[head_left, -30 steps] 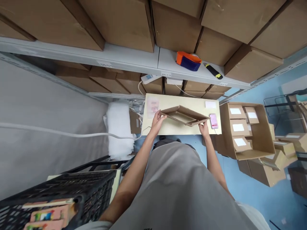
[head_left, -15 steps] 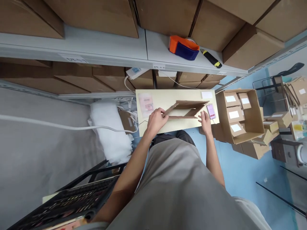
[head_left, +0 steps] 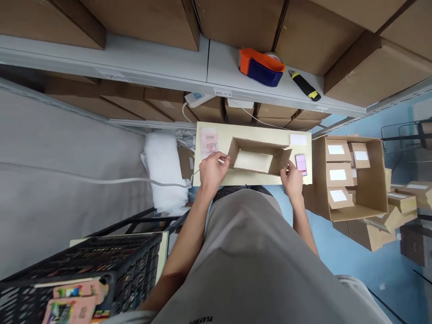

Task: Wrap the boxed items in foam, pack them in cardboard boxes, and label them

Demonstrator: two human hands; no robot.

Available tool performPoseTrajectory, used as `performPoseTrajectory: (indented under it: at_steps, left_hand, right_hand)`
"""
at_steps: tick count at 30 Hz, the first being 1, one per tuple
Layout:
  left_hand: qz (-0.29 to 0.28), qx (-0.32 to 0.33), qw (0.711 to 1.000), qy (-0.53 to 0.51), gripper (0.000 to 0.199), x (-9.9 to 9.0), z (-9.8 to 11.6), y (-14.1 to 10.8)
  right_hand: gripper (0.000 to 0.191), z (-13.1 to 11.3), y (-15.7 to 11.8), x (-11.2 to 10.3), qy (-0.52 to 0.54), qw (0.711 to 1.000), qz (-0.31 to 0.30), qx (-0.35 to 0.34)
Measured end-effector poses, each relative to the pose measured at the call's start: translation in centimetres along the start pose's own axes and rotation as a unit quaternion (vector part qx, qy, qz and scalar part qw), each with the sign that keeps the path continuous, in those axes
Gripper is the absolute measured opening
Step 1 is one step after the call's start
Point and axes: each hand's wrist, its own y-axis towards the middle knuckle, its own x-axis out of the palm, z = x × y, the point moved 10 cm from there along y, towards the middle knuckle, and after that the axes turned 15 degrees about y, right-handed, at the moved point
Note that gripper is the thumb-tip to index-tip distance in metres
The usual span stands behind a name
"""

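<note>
Cardboard carton (head_left: pixel 258 146), brown and matte, sits between the 2 hands I watch from afar, its thin walls standing as a rectangular ring. Through its middle I see pale, smooth tabletop (head_left: pixel 232 129); whether the lower edges touch it, I cannot tell. My left hand (head_left: pixel 213 172) pinches the carton's left end at the near corner, thumb and fingers closed on the board. My right hand (head_left: pixel 292 180) grips the opposite near corner, where a flap tilts outward (some fingertips there are hidden from me). Just beyond the right grip lies a flat, glossy phone (head_left: pixel 301 165), with a white rectangular card (head_left: pixel 298 139) farther off. Past the left grip, a thin pink-printed sheet (head_left: pixel 209 140) lies flat. Left of that grip stands a soft-looking white bundle (head_left: pixel 164 157); well right of the other, a big open box (head_left: pixel 371 175) holds smaller white-labelled boxes (head_left: pixel 337 165).
</note>
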Motion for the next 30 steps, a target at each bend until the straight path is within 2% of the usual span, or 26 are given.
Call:
performPoseTrajectory:
  at_steps: [4, 8, 11, 17, 21, 25, 30]
  left_hand:
    - [0.031, -0.034, 0.999, 0.012, 0.009, 0.4, 1.7, -1.2]
    - [0.043, -0.050, 0.998, 0.023, 0.006, 1.6, 2.3, -1.7]
    - [0.053, -0.050, 0.997, 0.031, 0.018, 2.2, 2.4, -2.0]
    - [0.064, -0.079, 0.994, 0.047, 0.028, 2.4, 1.8, -2.8]
    - [0.070, -0.081, 0.993, 0.050, 0.030, 2.3, 1.9, -3.3]
    - [0.052, -0.033, 0.998, 0.032, 0.031, 3.0, 3.4, -3.4]
    - [-0.039, 0.039, 0.998, -0.019, 0.026, 5.4, 5.0, -2.9]
  right_hand:
    - [0.054, -0.5, 1.1, 0.6, -0.020, 0.999, -0.037, -0.028]
    - [0.057, 0.2, 2.4, 1.8, -0.009, 0.994, -0.088, -0.060]
    - [0.057, 0.2, 3.9, 1.6, 0.004, 0.993, -0.084, -0.084]
    - [0.073, -1.4, 10.9, 0.9, 0.074, 0.992, -0.023, -0.104]
    - [0.063, -1.9, 14.5, 1.1, 0.055, 0.994, -0.025, -0.095]
    - [0.065, -2.8, 14.0, 1.7, 0.070, 0.989, -0.044, -0.122]
    - [0.067, -3.2, 11.2, 3.2, 0.069, 0.986, -0.098, -0.117]
